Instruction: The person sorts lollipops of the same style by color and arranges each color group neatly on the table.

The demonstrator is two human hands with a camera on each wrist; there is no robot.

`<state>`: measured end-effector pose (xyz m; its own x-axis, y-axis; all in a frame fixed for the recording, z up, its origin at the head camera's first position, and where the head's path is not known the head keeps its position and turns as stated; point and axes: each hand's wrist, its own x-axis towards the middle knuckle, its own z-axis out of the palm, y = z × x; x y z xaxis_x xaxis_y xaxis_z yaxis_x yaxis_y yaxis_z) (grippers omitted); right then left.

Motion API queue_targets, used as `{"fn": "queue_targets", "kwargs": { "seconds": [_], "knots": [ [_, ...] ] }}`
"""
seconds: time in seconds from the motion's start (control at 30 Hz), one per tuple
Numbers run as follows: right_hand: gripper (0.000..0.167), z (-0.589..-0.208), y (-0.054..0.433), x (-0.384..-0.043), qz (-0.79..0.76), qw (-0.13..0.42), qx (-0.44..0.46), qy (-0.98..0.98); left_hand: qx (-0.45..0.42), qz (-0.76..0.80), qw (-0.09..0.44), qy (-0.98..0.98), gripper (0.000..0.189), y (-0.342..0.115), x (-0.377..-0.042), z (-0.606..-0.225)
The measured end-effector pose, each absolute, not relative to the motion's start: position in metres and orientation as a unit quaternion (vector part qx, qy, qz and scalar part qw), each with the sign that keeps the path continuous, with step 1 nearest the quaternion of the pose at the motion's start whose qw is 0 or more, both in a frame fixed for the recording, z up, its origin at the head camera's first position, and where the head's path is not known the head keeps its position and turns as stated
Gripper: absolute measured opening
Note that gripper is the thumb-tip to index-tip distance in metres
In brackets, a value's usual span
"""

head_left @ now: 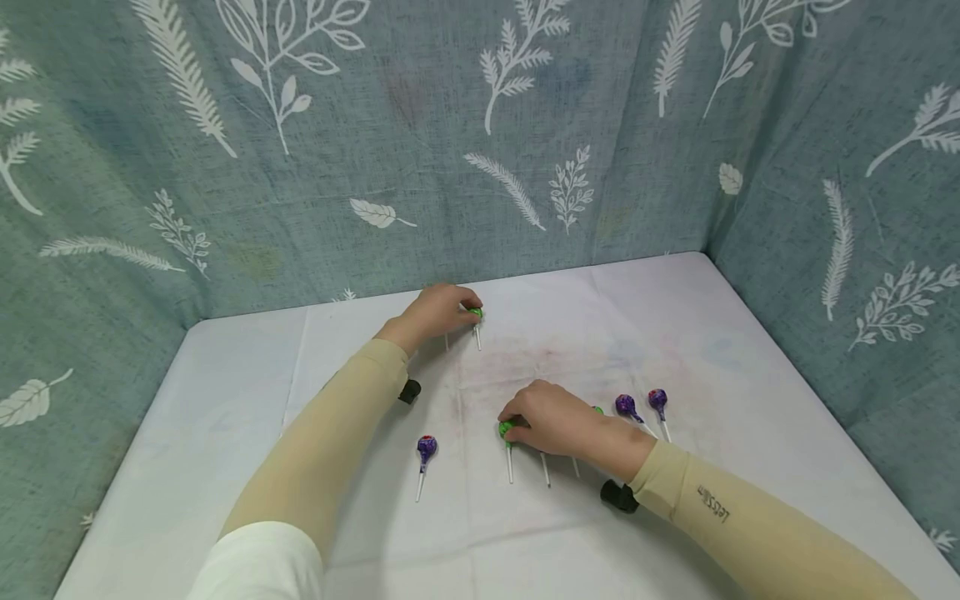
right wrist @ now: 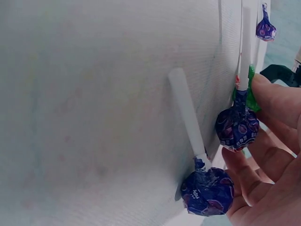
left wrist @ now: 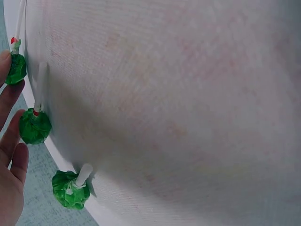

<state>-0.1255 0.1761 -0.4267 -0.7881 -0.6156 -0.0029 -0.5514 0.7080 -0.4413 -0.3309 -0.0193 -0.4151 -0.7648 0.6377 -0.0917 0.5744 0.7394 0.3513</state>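
At the back of the table my left hand (head_left: 437, 312) pinches a green-wrapped lollipop (head_left: 476, 315) between thumb and finger. The left wrist view shows that lollipop (left wrist: 17, 69) at the fingertips, a second green lollipop (left wrist: 35, 126) beside the other fingers and a third green one (left wrist: 70, 189) nearer the camera. My right hand (head_left: 557, 419), closer to the front, pinches another green lollipop (head_left: 506, 430) by its head, its white stick pointing toward me. In the right wrist view two purple lollipops (right wrist: 237, 127) (right wrist: 208, 192) lie beside the curled fingers; my hand partly hides them in the head view.
A single purple lollipop (head_left: 427, 447) lies between my forearms. Two more purple lollipops (head_left: 626, 406) (head_left: 657, 400) lie right of my right hand, with a green head (head_left: 597, 409) peeking out behind it. Patterned curtains (head_left: 420, 167) stand behind and beside the white table (head_left: 247, 367).
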Motion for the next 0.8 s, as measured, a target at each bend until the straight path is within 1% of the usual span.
{"fn": "queue_targets", "kwargs": {
  "seconds": [0.3,0.67,0.8],
  "knots": [
    [0.020,-0.4304,0.1769,-0.1252,-0.222,0.065,-0.316,0.920,0.311,0.163,0.120,0.929,0.030,-0.0206,-0.3330,-0.4157],
    [0.019,-0.4307,0.1775,-0.1251,-0.232,0.070,-0.311,0.919,0.307,0.164,0.120,0.930,0.031,-0.0192,-0.3356,-0.4184],
    [0.019,-0.4268,0.1771,-0.1266,-0.237,0.081,-0.310,0.917,0.305,0.169,0.119,0.930,0.030,-0.0183,-0.3357,-0.4187]
  ]
}}
